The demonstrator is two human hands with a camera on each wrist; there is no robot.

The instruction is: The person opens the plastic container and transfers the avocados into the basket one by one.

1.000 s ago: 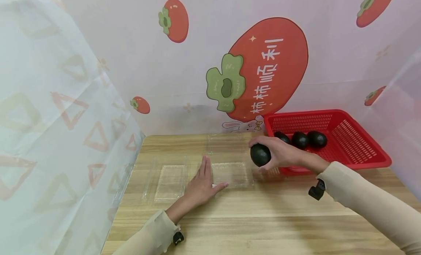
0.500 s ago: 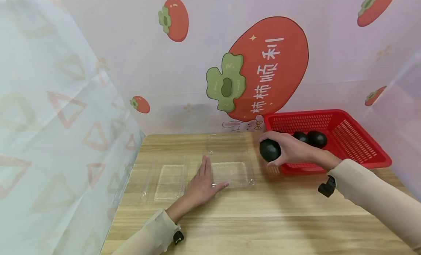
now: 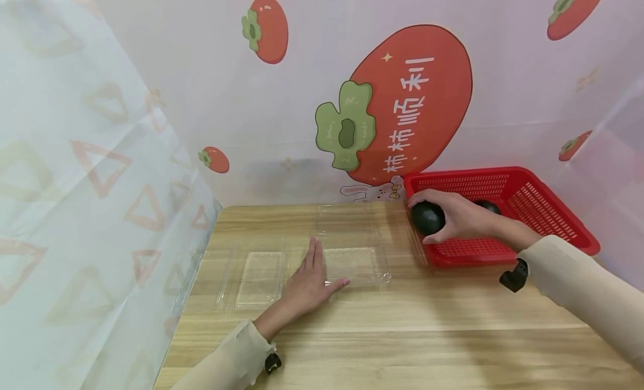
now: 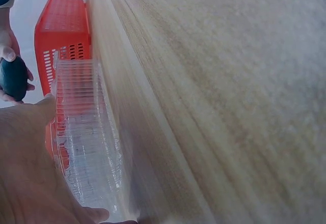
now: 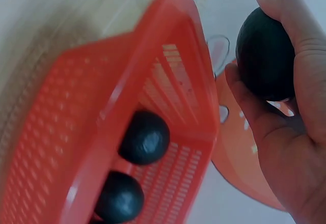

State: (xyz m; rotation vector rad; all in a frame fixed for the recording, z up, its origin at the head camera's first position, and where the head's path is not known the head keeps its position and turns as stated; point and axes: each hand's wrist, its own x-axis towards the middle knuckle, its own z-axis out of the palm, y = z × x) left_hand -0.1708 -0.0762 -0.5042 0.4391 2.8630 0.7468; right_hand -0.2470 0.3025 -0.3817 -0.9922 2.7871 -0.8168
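My right hand (image 3: 460,214) grips a dark, smooth avocado (image 3: 427,218) with thumb and fingers around it, above the left edge of the red basket (image 3: 473,260). In the right wrist view, more avocados (image 5: 146,138) lie inside the basket; in the head view my hand hides most of them. On the table, my left hand (image 3: 306,286) rests against the left side of a clear plastic box (image 3: 354,267), fingers straight and thumb spread along its front edge. Behind that box lies a clear lid-like panel (image 3: 347,219).
A second clear plastic box (image 3: 261,278) stands to the left of my left hand on the wooden table (image 3: 372,345). A wall sheet (image 3: 302,99) with printed persimmons rises behind the table, and a pale patterned sheet (image 3: 100,211) hangs along the left side.
My right hand has moved right with the avocado, from beside the middle box to over the basket's left edge. The left hand has stayed in place.
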